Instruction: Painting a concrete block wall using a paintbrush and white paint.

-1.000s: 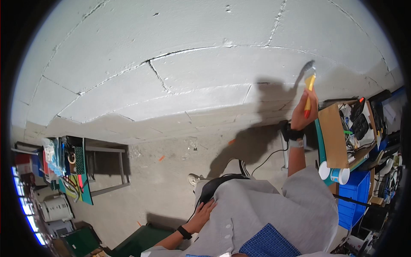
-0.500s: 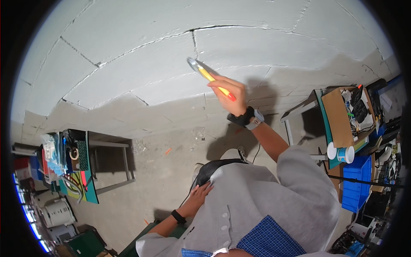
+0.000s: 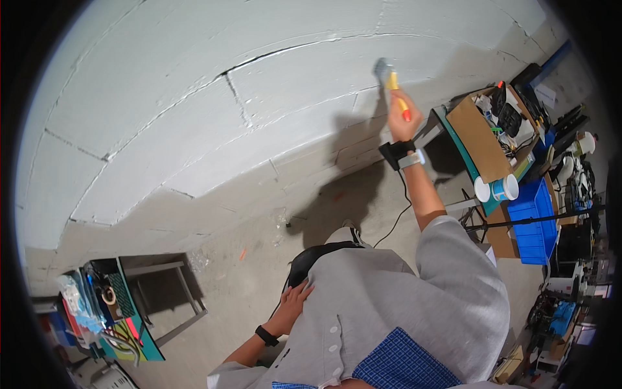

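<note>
My right hand [image 3: 404, 117] is closed around the handle of a paintbrush [image 3: 394, 81], which is yellow with a red end. Its greyish head, blurred by motion, is at the white-painted block wall [image 3: 298, 84]; whether it touches cannot be told. Below the white coat runs an uneven border to the bare grey blocks. Down at my waist, my left hand [image 3: 289, 311] lies flat against my grey shirt and dark trousers, fingers stretched out and holding nothing. Both wrists carry dark bands, and a cable hangs from the right one.
To the right, a green-topped table bears a cardboard box [image 3: 483, 139] of odds and ends and a white tub [image 3: 497, 188]. A blue crate [image 3: 532, 220] stands beside it. Another cluttered table [image 3: 148, 337] is at the lower left. Small orange scraps lie on the concrete floor [image 3: 259, 223].
My right hand has carried the paintbrush rightward and up along the wall, the arm stretching out further. The view has turned to the right. My left hand stays at my waist.
</note>
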Available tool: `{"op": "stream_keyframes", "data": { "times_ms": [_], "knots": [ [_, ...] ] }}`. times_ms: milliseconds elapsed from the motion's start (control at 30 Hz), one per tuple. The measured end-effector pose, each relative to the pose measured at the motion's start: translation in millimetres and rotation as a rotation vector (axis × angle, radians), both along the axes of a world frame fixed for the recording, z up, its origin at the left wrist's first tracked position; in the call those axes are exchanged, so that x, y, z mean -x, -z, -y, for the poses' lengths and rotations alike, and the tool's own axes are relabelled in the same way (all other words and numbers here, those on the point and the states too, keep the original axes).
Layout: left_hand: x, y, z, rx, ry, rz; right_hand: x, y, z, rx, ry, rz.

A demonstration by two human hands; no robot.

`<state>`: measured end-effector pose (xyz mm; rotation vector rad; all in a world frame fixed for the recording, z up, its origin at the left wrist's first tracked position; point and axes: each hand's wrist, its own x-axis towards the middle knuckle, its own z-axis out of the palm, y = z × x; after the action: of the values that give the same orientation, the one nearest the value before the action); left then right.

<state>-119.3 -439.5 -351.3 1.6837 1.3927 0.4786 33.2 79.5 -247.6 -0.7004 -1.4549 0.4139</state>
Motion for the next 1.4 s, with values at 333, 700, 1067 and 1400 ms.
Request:
{"op": "stream_keyframes", "data": {
  "times_ms": [333, 700, 1067, 1400],
  "knots": [
    [-30.5, -0.6, -47.9, -0.032, -0.031, -0.005, -90.0, -9.6, -99.1, -0.070, 0.448, 0.062],
    [-56.2, -11.3, -44.0, 0.026, -0.130, -0.127, 9.0, 16.9, -10.5, -0.033, 0.131, 0.191],
    [-38.0, -17.6, -42.6, 0.000, -0.030, -0.131, 45.7, 26.4, 92.1, -0.036, -0.542, 0.347],
    [-40.4, -19.9, -53.2, 0.004, -0.050, -0.083, -71.1, 66.4, 32.2, 0.242, -0.075, 0.289]
  ]
}}
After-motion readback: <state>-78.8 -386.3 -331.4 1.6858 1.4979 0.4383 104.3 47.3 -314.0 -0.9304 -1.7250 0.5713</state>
